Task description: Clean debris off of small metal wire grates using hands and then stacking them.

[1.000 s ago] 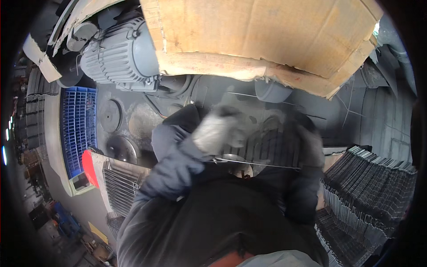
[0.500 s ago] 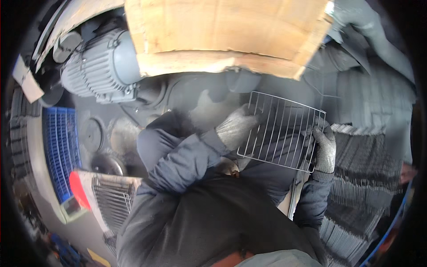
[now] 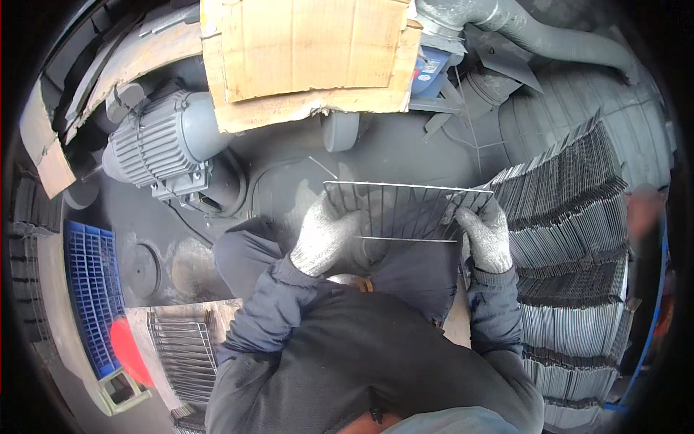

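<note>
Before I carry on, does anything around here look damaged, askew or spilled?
The cardboard beside the grey motor looks damaged: its lower edge is ragged. At right, the topmost wire-rack stack slants, unlike the straighter rows below. I see no spill.

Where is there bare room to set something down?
Floor between cardboard and the held rack looks mostly bare, as does a patch bordered by motor, blue crate and round disc. The person's right is crowded with stacked racks.

hands (image 3: 318,237): pale-grey knit gloves (image 3: 493,242) | sleeves (image 3: 269,307): navy | top (image 3: 361,340): black
</note>
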`<action>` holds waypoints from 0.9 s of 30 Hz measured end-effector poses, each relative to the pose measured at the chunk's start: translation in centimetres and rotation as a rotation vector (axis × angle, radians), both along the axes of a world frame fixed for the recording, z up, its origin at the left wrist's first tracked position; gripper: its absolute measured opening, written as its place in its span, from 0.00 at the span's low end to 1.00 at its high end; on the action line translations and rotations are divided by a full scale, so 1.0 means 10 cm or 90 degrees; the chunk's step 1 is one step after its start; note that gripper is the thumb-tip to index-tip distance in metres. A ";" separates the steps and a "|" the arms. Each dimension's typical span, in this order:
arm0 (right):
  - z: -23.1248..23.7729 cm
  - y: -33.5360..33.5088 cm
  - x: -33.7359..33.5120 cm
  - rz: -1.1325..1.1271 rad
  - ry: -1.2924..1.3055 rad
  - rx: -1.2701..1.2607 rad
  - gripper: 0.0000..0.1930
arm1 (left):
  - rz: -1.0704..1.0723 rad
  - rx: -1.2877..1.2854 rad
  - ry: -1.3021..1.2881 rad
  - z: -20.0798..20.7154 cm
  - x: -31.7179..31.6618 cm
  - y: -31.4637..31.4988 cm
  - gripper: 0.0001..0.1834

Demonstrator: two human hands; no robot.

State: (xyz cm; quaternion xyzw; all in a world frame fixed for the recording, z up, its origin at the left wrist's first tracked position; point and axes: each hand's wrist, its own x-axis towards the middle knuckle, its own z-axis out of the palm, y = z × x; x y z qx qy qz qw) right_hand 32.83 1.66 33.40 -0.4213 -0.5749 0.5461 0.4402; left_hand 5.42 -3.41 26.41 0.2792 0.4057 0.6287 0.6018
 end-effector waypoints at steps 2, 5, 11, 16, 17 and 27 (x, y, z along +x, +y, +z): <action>0.15 -0.13 0.00 -0.025 -0.068 -0.010 0.09 | 0.015 0.047 0.107 -0.30 -0.03 -0.01 0.09; 0.17 -0.24 0.08 -0.050 -0.040 0.041 0.10 | -0.008 0.045 0.288 -0.21 -0.07 -0.09 0.14; 1.19 -0.32 0.35 -0.362 0.097 0.621 0.09 | 0.179 0.119 0.249 0.28 -0.02 -0.36 0.22; 2.28 -0.21 1.40 -0.662 -0.217 0.926 0.13 | 0.243 0.046 0.321 0.28 -0.52 -0.74 0.19; 2.35 -0.09 1.57 -0.695 -0.297 0.927 0.13 | 0.293 0.030 0.330 0.18 -0.71 -0.87 0.18; 2.12 0.62 2.70 -0.606 -1.044 0.728 0.28 | 0.571 -0.420 0.806 -0.53 -2.65 -3.00 0.21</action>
